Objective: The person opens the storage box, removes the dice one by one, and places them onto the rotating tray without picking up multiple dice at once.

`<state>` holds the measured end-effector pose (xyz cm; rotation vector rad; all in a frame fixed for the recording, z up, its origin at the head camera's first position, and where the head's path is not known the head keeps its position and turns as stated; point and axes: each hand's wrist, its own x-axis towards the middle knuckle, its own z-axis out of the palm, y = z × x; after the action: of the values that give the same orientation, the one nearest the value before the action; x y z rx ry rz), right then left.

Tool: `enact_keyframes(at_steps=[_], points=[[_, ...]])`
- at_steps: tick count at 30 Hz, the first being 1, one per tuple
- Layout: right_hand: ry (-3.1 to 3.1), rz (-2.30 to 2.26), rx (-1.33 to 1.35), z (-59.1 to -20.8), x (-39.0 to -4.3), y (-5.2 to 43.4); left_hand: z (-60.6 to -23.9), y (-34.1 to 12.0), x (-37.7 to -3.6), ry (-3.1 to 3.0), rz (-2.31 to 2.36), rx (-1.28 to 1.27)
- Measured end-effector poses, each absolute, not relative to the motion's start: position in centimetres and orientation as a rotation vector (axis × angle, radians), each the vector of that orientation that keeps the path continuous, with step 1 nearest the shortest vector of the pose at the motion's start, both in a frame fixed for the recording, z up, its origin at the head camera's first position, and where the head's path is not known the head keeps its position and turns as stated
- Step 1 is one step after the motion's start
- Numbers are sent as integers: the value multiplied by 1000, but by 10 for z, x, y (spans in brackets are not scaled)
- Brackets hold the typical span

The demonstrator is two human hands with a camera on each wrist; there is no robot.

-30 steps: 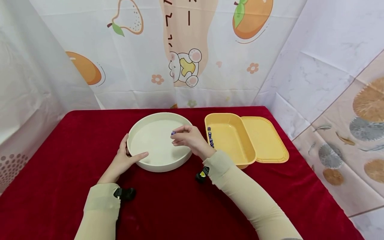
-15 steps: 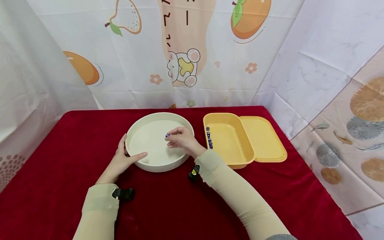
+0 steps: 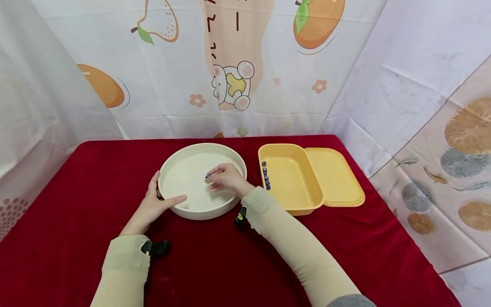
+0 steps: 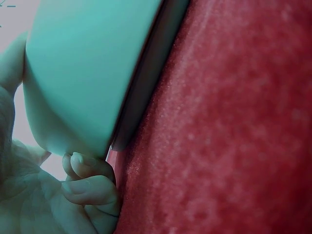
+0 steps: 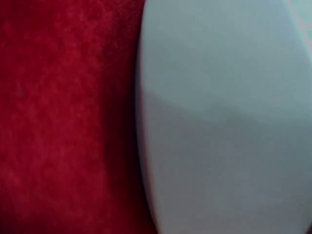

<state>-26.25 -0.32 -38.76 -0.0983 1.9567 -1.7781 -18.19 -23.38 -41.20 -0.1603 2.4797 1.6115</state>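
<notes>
A round cream tray with a low wall stands on the red cloth. My left hand holds its left side, thumb over the rim and fingers along the outer wall; the left wrist view shows curled fingers against the tray's side. Over the tray's floor, my right hand pinches a small blue die with white dots between thumb and fingertips. From the right wrist camera only the tray's outer wall and red cloth show; that hand and the die are out of its view.
Right of the tray sits a yellow rectangular box, with several blue dice lined along its left wall. A flat yellow lid lies beside the box. Red cloth covers the table, and a printed curtain hangs behind.
My right hand has moved left over the tray, carrying the die further toward the tray's middle. The left hand keeps its hold on the rim.
</notes>
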Motion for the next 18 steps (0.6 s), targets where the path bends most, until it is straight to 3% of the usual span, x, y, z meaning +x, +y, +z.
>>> enact_keyframes(at_steps=[18], points=[[1949, -1687, -103, -395, -264, -12, -414, -236, -184, 2478, 1625, -138]])
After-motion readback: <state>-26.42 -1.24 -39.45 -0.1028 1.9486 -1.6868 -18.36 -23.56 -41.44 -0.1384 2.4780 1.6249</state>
